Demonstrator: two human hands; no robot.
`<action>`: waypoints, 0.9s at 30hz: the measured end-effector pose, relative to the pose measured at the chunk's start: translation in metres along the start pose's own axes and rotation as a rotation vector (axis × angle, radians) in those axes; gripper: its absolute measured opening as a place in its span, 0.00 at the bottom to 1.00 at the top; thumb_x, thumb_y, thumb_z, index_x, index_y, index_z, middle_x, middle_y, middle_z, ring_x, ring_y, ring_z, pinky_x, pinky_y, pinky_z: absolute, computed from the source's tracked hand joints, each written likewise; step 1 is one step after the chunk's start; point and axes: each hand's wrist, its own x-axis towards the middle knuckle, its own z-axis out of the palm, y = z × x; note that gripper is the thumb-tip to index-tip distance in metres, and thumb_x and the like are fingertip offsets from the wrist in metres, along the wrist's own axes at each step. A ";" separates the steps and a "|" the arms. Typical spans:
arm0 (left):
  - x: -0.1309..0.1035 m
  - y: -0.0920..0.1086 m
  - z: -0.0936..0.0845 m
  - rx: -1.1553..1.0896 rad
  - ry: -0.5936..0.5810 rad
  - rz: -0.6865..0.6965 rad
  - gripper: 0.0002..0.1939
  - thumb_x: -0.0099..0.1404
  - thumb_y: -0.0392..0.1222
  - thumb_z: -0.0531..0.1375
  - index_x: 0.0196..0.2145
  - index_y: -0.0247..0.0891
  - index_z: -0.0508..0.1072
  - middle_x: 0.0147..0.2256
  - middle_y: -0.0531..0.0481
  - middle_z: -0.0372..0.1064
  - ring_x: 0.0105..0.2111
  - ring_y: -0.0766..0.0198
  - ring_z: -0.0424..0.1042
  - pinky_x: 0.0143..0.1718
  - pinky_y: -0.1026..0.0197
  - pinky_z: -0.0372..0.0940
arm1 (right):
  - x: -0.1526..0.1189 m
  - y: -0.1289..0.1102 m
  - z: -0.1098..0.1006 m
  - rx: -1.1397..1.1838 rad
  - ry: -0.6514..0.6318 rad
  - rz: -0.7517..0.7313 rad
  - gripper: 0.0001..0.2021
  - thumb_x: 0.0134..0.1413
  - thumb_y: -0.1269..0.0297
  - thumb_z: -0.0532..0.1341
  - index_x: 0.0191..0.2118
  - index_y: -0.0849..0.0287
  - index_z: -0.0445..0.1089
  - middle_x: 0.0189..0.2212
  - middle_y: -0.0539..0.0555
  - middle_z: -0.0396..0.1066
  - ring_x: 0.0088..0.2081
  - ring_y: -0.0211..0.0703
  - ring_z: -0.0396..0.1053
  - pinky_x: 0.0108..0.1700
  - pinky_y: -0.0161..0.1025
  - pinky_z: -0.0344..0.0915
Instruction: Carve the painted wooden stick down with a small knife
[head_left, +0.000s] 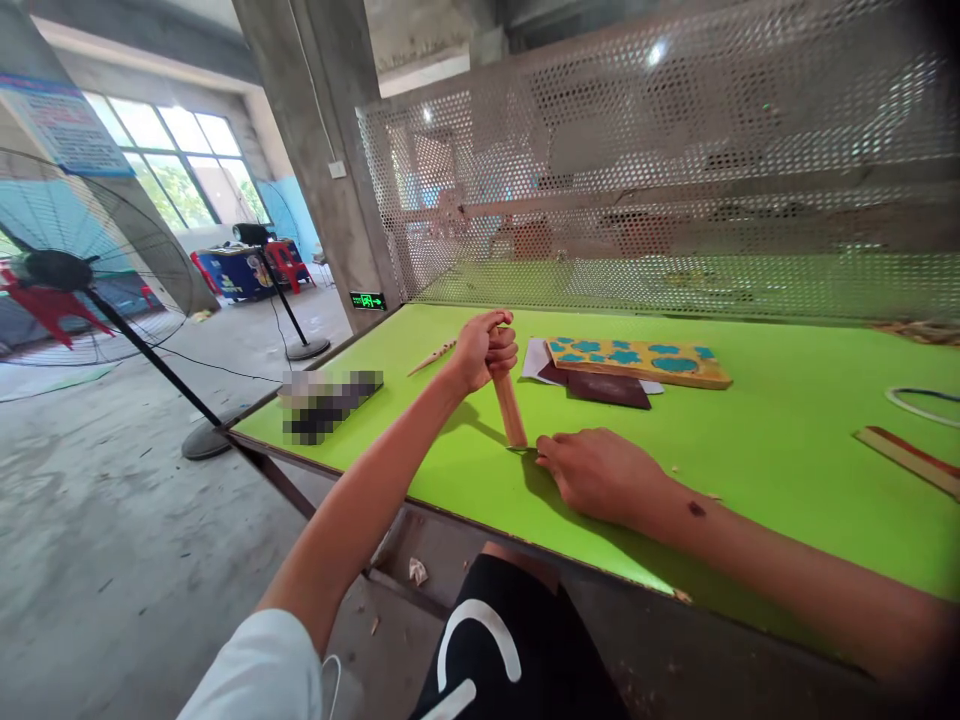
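Note:
My left hand [487,352] is wrapped around the top of a wooden stick [510,410] and holds it almost upright, its lower end down at the green table. At that lower end, my right hand [592,470] has its fingers pinched on a thin, blade-like piece [520,449]. Most of this piece is hidden by the fingers, so I cannot tell its exact kind. Behind the hands lies a yellow board with blue-green patches [637,361], resting on a dark brown sheet [607,388] and some white paper [535,360].
A pointed, carved wooden stick [432,358] lies left of my left hand. Pixelated items [330,405] sit near the table's left edge. A red-edged wooden strip [911,462] and a pale loop [922,405] are at right. A perforated metal screen [660,180] borders the back.

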 end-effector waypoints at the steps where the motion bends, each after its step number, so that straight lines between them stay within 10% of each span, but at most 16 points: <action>1: 0.000 0.000 -0.002 -0.012 0.004 -0.003 0.08 0.66 0.34 0.52 0.29 0.39 0.63 0.15 0.64 0.37 0.10 0.74 0.40 0.13 0.70 0.37 | -0.003 0.002 0.001 -0.003 -0.008 0.006 0.15 0.69 0.63 0.48 0.41 0.58 0.71 0.35 0.58 0.79 0.33 0.48 0.76 0.31 0.40 0.53; 19: 0.005 0.000 -0.012 -0.027 -0.037 -0.030 0.09 0.67 0.34 0.51 0.28 0.38 0.64 0.14 0.64 0.37 0.10 0.75 0.40 0.13 0.69 0.35 | 0.010 -0.005 0.003 0.013 0.038 -0.033 0.14 0.69 0.63 0.48 0.43 0.60 0.71 0.35 0.59 0.79 0.33 0.49 0.75 0.30 0.42 0.50; 27: 0.002 0.001 -0.014 -0.060 -0.107 -0.031 0.09 0.69 0.35 0.52 0.31 0.39 0.67 0.15 0.64 0.37 0.10 0.75 0.40 0.13 0.70 0.36 | -0.009 0.033 0.004 0.078 -0.004 -0.032 0.16 0.69 0.57 0.48 0.36 0.57 0.70 0.32 0.58 0.77 0.34 0.48 0.73 0.31 0.41 0.47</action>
